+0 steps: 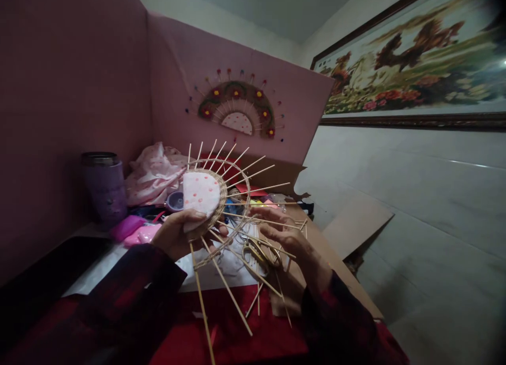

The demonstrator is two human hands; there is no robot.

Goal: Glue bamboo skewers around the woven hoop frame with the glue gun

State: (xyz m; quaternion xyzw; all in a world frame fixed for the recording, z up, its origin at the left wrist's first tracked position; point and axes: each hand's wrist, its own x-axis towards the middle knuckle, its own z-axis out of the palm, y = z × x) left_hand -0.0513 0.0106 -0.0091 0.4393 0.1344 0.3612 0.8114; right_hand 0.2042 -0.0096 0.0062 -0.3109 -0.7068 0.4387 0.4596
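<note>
My left hand [172, 233] grips a half-round piece of weaving [201, 196] by its lower edge, thumb on the white cloth with red dots. Thin wooden sticks [221, 270] fan out from its curved rim. A loop of twine [248, 183] runs across the sticks, farther out than the woven rim. At the right of the loop is my right hand [290, 238], fingers curled among the lower sticks; what the fingertips pinch is too small to make out. Below the sticks lie gold-handled scissors [259, 254].
A finished-looking half-round weaving with flowers [237, 98] is pinned to the pink board [174, 54]. At left stand a purple tumbler [103, 185] and a bunched pink cloth [156, 175]. Pink packets [136, 233], loose sticks [256, 299] and a red cloth [237, 333] lie around the work.
</note>
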